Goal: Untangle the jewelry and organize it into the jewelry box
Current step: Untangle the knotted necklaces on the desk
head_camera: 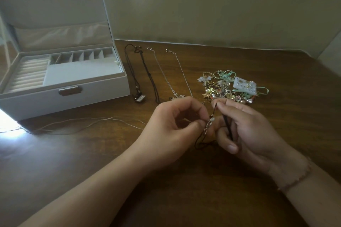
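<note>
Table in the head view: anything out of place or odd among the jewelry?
Yes. A thin pale chain trails loose in front of the jewelry box, not lined up with the four necklaces beside it. The tangled pile is still unsorted. Nothing looks broken.

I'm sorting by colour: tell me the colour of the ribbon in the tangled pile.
Mint green ribbon, looping through the tangled pile; the head view shows it.
</note>
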